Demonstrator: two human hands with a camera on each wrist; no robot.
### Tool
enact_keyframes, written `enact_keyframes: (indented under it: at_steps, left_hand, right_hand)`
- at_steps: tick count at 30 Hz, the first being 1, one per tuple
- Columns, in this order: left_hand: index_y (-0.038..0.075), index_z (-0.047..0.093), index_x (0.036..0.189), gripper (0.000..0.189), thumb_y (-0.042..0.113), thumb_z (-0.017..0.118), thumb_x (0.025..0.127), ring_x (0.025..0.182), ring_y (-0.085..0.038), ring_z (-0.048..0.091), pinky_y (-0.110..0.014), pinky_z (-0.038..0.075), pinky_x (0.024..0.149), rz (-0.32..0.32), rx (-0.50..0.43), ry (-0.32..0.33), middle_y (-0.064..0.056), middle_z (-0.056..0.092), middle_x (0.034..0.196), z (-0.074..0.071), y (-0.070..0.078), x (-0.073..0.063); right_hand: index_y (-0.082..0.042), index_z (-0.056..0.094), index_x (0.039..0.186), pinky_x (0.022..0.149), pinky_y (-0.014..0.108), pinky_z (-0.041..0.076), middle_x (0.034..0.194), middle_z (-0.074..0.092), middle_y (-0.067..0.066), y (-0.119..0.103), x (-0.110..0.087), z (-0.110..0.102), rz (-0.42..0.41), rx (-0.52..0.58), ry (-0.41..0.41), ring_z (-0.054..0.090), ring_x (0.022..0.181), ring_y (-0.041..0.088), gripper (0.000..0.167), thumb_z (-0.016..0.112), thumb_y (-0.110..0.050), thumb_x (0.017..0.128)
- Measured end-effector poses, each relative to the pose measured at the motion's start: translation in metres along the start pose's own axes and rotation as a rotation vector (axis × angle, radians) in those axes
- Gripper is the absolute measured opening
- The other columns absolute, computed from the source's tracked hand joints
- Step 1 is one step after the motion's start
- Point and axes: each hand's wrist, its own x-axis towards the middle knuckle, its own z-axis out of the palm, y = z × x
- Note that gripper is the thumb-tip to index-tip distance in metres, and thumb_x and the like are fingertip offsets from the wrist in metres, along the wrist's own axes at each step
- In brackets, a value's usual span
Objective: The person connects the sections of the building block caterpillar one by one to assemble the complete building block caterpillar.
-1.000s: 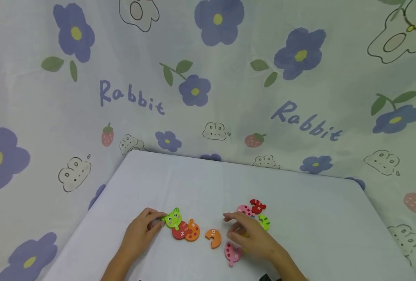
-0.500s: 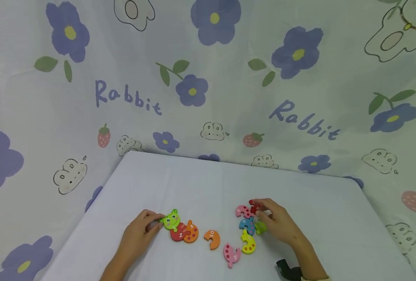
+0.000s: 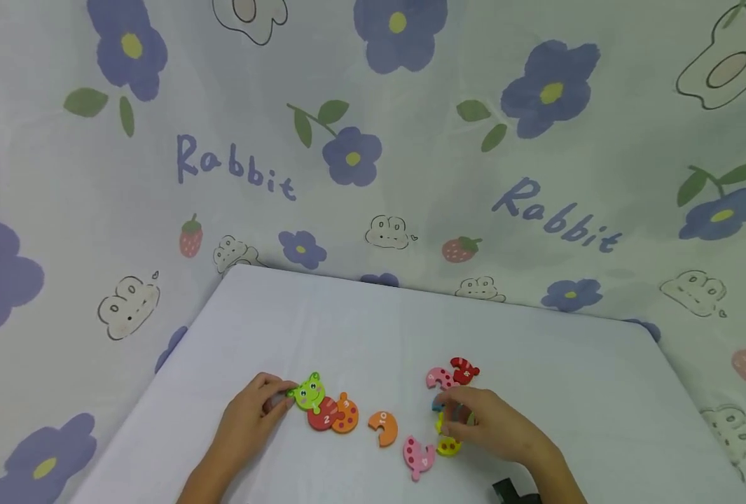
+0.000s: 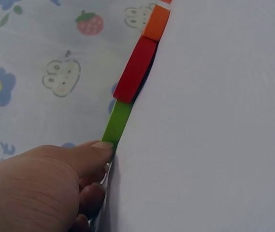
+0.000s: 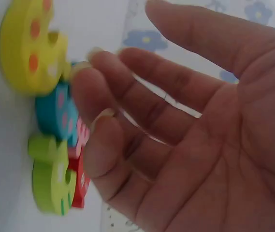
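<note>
My left hand (image 3: pixel 253 416) pinches the edge of a green smiling caterpillar-head puzzle piece (image 3: pixel 310 393) between thumb and finger. Joined to that head are a red piece numbered 2 (image 3: pixel 322 414) and an orange piece numbered 3 (image 3: pixel 346 414). My right hand (image 3: pixel 495 423) hovers over the loose pieces with relaxed, slightly bent fingers and holds nothing. Around its fingertips lie a yellow spotted piece (image 5: pixel 28 53), a blue piece (image 5: pixel 55 113) and a lime green piece (image 5: pixel 52 183). In the head view the hand partly covers these three.
Between the hands lie an orange piece numbered 10 (image 3: pixel 384 427) and a pink spotted piece (image 3: pixel 418 456). Beyond the right hand are another pink piece (image 3: pixel 440 378) and a red striped piece (image 3: pixel 464 372). The white table (image 3: pixel 322 315) ends at a patterned curtain (image 3: pixel 410 175).
My right hand first moved right and away to the red striped piece, then came back over the yellow and blue pieces. The left hand stays at the caterpillar head.
</note>
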Motion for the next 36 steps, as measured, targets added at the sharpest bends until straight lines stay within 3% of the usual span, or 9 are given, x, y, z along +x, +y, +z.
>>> enact_keyframes:
  at_steps: [6,11,14,21,26,31,36]
  left_hand:
    - [0.023,0.079,0.116,0.024,0.014,0.081,0.093,0.076,-0.004,0.051,-0.023,0.046,0.065,-0.009,-0.007,-0.002,0.009,0.062,0.107,-0.001,-0.001,-0.002]
    - [0.022,0.079,0.116,0.025,0.014,0.082,0.092,0.076,-0.004,0.052,-0.023,0.047,0.066,-0.017,-0.006,0.000,0.009,0.062,0.107,0.000,-0.001,-0.002]
    - [0.022,0.079,0.116,0.025,0.013,0.082,0.092,0.076,-0.004,0.052,-0.023,0.047,0.065,-0.013,-0.010,0.005,0.009,0.062,0.107,0.000,0.000,-0.002]
    - [0.024,0.079,0.116,0.026,0.012,0.082,0.093,0.076,-0.004,0.051,-0.023,0.047,0.065,-0.012,-0.013,0.005,0.010,0.061,0.105,0.000,-0.001,-0.002]
    - [0.024,0.080,0.116,0.027,0.011,0.082,0.092,0.076,-0.004,0.051,-0.023,0.046,0.065,0.005,-0.007,0.021,0.011,0.060,0.104,0.001,-0.001,-0.002]
    - [0.024,0.080,0.116,0.027,0.012,0.082,0.093,0.076,-0.004,0.050,-0.023,0.046,0.065,-0.008,0.001,0.012,0.010,0.059,0.104,0.001,-0.001,-0.003]
    - [0.024,0.079,0.117,0.026,0.012,0.081,0.093,0.076,-0.005,0.051,-0.023,0.046,0.065,-0.018,-0.006,0.004,0.010,0.060,0.104,0.000,0.001,-0.003]
  right_hand:
    - [-0.015,0.071,0.121,0.066,0.027,0.050,0.082,0.059,-0.010,-0.022,0.002,0.024,0.081,-0.116,-0.077,0.056,0.076,0.010,0.038,0.083,-0.032,0.090]
    - [-0.018,0.073,0.114,0.067,0.031,0.051,0.084,0.053,-0.008,-0.039,0.010,0.050,0.147,-0.396,-0.060,0.050,0.074,0.010,0.049,0.088,-0.050,0.080]
    - [-0.019,0.074,0.111,0.066,0.032,0.052,0.088,0.051,-0.006,-0.046,0.013,0.062,0.182,-0.507,-0.060,0.049,0.075,0.012,0.052,0.089,-0.055,0.076]
    - [-0.026,0.077,0.105,0.076,0.037,0.061,0.105,0.058,-0.001,-0.046,0.016,0.064,0.103,-0.559,0.017,0.057,0.091,0.018,0.028,0.092,-0.026,0.081]
    - [-0.025,0.077,0.114,0.080,0.041,0.061,0.114,0.062,0.000,-0.038,0.018,0.057,0.088,-0.498,0.048,0.061,0.102,0.021,0.034,0.090,-0.019,0.082]
    - [-0.016,0.071,0.128,0.087,0.044,0.060,0.112,0.064,-0.003,-0.033,0.019,0.053,0.144,-0.479,0.071,0.061,0.104,0.018,0.057,0.094,-0.029,0.077]
    - [-0.010,0.071,0.117,0.089,0.049,0.059,0.107,0.063,0.002,-0.028,0.021,0.057,0.212,-0.511,0.139,0.059,0.102,0.022,0.071,0.093,-0.058,0.069]
